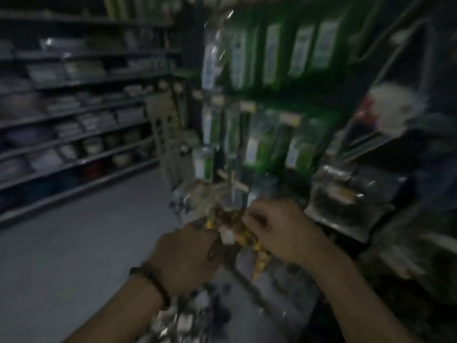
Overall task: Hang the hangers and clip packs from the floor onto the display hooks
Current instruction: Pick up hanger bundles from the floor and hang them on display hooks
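We see shelves (74, 107) far left, stacked with folded goods and bowls, all blurred. Grey floor (74, 243) runs below them. A pale perforated panel (163, 129) stands at the shelf end, centre-left.

Near, bottom centre, a pile (188, 318) of clear packs lies on the floor; we can't make out the contents.

Left hand (188, 256) comes up from bottom centre, with a dark bracelet (153, 280) on the wrist. Its fingers are curled round the left side of a pack (237, 231). The pack is a clear bag with yellow and brown pieces inside, held up between both hands, just in front of the lower part of the display (346, 78). We can't tell if it touches any hook, the blur is too heavy.

Right hand (279, 229) is just right of the pack, back of hand toward us. Its fingers are curled in and pinch the pack's top right edge.

Behind the hands, green packs (272, 95) hang in two rows on the display, centre to right. A long clear bag (215, 58) hangs at their left edge.

Right of the hands, dark bags (346, 194) in shiny wrap sit low on the rack. Far right is a white fuzzy shape (395, 107); we can't tell what it is.
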{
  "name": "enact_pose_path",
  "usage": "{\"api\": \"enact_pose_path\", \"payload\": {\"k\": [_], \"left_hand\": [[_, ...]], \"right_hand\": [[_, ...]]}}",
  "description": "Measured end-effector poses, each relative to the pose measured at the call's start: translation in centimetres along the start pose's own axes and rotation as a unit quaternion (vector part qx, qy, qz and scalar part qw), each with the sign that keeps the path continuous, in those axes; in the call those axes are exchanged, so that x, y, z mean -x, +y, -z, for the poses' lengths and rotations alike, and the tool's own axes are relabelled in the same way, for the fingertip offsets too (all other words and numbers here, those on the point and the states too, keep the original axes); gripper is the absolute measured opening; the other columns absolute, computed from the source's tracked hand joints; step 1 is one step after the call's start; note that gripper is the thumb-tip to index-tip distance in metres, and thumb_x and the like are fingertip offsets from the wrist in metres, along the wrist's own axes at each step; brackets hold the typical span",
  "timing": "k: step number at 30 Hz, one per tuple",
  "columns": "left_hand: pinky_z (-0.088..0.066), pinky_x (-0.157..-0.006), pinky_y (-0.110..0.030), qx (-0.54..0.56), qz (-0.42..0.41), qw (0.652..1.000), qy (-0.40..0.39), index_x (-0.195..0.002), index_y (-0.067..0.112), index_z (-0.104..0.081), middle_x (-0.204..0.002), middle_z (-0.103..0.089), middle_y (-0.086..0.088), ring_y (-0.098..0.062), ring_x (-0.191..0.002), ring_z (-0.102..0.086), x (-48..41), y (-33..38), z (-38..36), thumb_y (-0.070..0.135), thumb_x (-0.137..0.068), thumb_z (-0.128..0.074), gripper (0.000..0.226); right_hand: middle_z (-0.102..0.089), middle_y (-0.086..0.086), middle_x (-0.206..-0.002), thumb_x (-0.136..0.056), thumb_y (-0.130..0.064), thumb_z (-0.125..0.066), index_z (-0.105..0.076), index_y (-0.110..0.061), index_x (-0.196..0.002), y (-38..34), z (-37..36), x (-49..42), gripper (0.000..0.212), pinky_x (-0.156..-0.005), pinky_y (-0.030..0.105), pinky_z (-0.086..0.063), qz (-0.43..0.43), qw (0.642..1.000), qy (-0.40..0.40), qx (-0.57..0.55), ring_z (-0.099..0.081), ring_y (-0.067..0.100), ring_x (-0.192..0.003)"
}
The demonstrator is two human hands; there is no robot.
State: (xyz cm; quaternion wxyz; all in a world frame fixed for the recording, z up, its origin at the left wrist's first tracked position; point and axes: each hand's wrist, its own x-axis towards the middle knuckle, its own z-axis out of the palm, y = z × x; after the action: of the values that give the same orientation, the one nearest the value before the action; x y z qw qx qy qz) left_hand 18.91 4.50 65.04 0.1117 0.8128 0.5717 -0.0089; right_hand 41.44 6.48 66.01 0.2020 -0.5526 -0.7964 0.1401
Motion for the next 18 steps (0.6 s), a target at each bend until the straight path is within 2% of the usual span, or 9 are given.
{"api": "enact_pose_path", "payload": {"k": [2,4,6,8,10,12,14,16,18], "left_hand": [[-0.056,-0.077,-0.032,0.027,0.036,0.998,-0.037,-0.118,0.037,-0.063,-0.115,-0.071,0.011,-0.016,-0.097,-0.068,1.4,-5.5,-5.6,0.068,-0.100,-0.044,0.041],[-0.055,-0.088,-0.035,0.049,0.088,0.990,-0.099,-0.127,0.039,-0.062,-0.131,-0.066,0.013,-0.018,-0.111,-0.065,2.8,-9.5,-10.1,0.067,-0.102,-0.042,0.043],[-0.054,-0.097,-0.040,0.074,0.136,0.975,-0.158,-0.135,0.040,-0.059,-0.139,-0.062,0.012,-0.020,-0.122,-0.062,4.2,-13.0,-14.6,0.066,-0.102,-0.042,0.045],[-0.055,-0.096,-0.038,0.113,0.195,0.955,-0.194,-0.133,0.038,-0.061,-0.134,-0.066,0.009,-0.019,-0.119,-0.065,4.5,-15.6,-17.9,0.062,-0.102,-0.046,0.042],[-0.055,-0.097,-0.033,0.150,0.252,0.933,-0.210,-0.133,0.037,-0.062,-0.132,-0.067,0.008,-0.017,-0.117,-0.066,4.2,-17.9,-21.3,0.061,-0.101,-0.049,0.042],[-0.055,-0.101,-0.032,0.191,0.314,0.902,-0.227,-0.132,0.039,-0.062,-0.133,-0.067,0.009,-0.013,-0.117,-0.066,3.4,-19.7,-24.6,0.061,-0.100,-0.051,0.041],[-0.055,-0.100,-0.031,0.221,0.340,0.882,-0.240,-0.127,0.039,-0.064,-0.128,-0.069,0.011,-0.008,-0.112,-0.066,2.0,-21.8,-28.7,0.060,-0.100,-0.052,0.036],[-0.055,-0.098,-0.029,0.254,0.372,0.856,-0.255,-0.124,0.037,-0.066,-0.124,-0.071,0.012,-0.007,-0.108,-0.067,0.1,-23.7,-32.7,0.056,-0.101,-0.053,0.033],[-0.054,-0.097,-0.027,0.279,0.385,0.842,-0.256,-0.122,0.034,-0.068,-0.122,-0.072,0.011,-0.009,-0.109,-0.068,-2.0,-26.0,-37.5,0.052,-0.102,-0.054,0.031]], "right_hand": [[-0.067,0.000,-0.082,-0.106,-0.041,-0.055,-0.068,-0.022,-0.097,-0.5,-7.4,-1.2,0.024,-0.065,0.041,-0.056,-0.005,0.995,-0.090,-0.046,-0.063,0.018,-0.072],[-0.060,0.009,-0.077,-0.107,-0.036,-0.055,-0.064,-0.011,-0.092,-0.4,-13.9,-1.9,0.031,-0.062,0.037,-0.045,-0.015,0.982,-0.171,-0.074,-0.059,0.026,-0.069],[-0.057,0.014,-0.074,-0.106,-0.033,-0.057,-0.058,-0.009,-0.083,0.4,-19.6,-2.6,0.034,-0.060,0.037,-0.037,-0.024,0.969,-0.230,-0.091,-0.058,0.031,-0.070],[-0.059,0.011,-0.073,-0.105,-0.031,-0.058,-0.057,-0.012,-0.081,1.4,-24.9,-3.7,0.031,-0.059,0.034,-0.031,-0.034,0.954,-0.285,-0.092,-0.060,0.029,-0.072],[-0.065,0.006,-0.080,-0.103,-0.033,-0.058,-0.062,-0.011,-0.087,2.6,-29.8,-5.5,0.027,-0.060,0.028,-0.038,-0.058,0.931,-0.348,-0.089,-0.063,0.021,-0.075],[-0.069,0.007,-0.088,-0.103,-0.034,-0.058,-0.062,-0.010,-0.090,4.4,-35.2,-7.2,0.027,-0.071,0.032,-0.048,-0.085,0.903,-0.409,-0.102,-0.067,0.021,-0.084],[-0.072,0.005,-0.100,-0.103,-0.035,-0.058,-0.062,-0.016,-0.098,6.3,-40.1,-9.3,0.020,-0.084,0.036,-0.056,-0.108,0.877,-0.455,-0.106,-0.069,0.019,-0.094],[-0.073,0.002,-0.113,-0.103,-0.033,-0.059,-0.066,-0.018,-0.113,8.7,-45.2,-11.3,0.019,-0.091,0.036,-0.056,-0.112,0.864,-0.479,-0.104,-0.069,0.018,-0.103],[-0.075,0.001,-0.111,-0.102,-0.034,-0.060,-0.068,-0.018,-0.112,11.2,-50.5,-13.2,0.021,-0.089,0.035,-0.057,-0.124,0.848,-0.505,-0.099,-0.070,0.017,-0.101]]}}
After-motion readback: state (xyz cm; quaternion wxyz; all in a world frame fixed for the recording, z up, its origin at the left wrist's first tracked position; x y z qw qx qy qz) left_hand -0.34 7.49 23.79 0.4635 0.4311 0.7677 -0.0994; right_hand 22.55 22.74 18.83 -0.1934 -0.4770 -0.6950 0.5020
